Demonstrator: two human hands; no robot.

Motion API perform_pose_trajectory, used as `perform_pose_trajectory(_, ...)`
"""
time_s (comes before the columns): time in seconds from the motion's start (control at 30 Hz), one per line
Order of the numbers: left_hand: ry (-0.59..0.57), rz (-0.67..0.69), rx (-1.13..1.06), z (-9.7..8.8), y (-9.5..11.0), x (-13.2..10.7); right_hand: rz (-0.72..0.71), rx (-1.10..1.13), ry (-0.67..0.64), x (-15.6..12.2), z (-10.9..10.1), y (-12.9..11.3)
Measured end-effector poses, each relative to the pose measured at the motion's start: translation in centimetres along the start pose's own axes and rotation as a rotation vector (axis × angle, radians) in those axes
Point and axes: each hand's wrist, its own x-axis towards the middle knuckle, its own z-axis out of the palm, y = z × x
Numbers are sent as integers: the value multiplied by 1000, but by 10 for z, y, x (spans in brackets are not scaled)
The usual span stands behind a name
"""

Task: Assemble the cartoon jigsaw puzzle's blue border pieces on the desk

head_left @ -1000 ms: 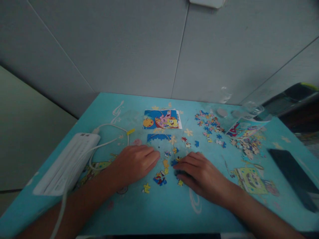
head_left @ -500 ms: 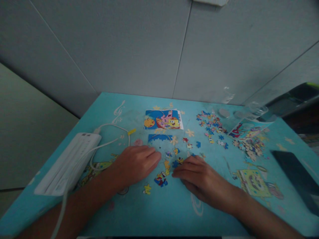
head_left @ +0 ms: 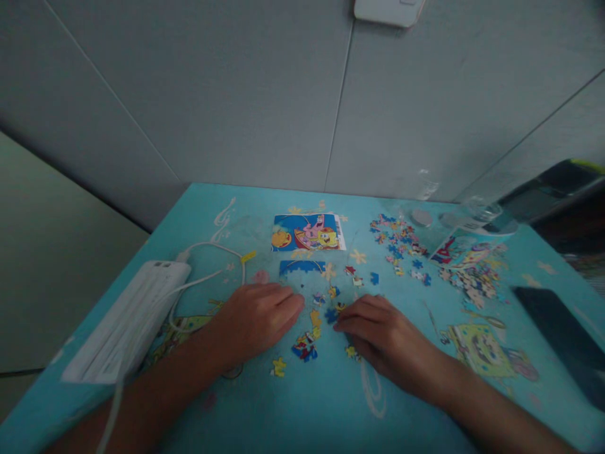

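Loose jigsaw pieces lie between my two hands on a blue patterned tabletop. My left hand (head_left: 267, 315) rests on the table, loosely closed, and no piece shows in it. My right hand (head_left: 373, 325) has its fingers bent together, the tips beside a blue puzzle piece (head_left: 331, 315); whatever they pinch, if anything, is hidden. A small joined cluster (head_left: 305, 347) in red, blue and yellow sits between the hands. Below it is a yellow piece (head_left: 278, 366), and another yellow piece (head_left: 351, 352) lies beneath my right hand. Farther back is a joined blue strip (head_left: 302, 267).
The picture card (head_left: 309, 232) lies behind the strip. Heaps of pieces (head_left: 397, 236) spread at the right, by a clear container (head_left: 477, 243) with a printed label. A white power strip (head_left: 130, 321) with cables stands left, a dark phone-like slab (head_left: 560, 334) right.
My right hand has shifted slightly, and a yellow piece beneath it now shows. My left hand stays put. The view has tilted up a little.
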Motion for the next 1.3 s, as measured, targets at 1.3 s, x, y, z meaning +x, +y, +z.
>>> perform_pose_trajectory(1.3, 52, 22, 17, -1, -1, 0, 412, -196, 555, -10, -32, 34)
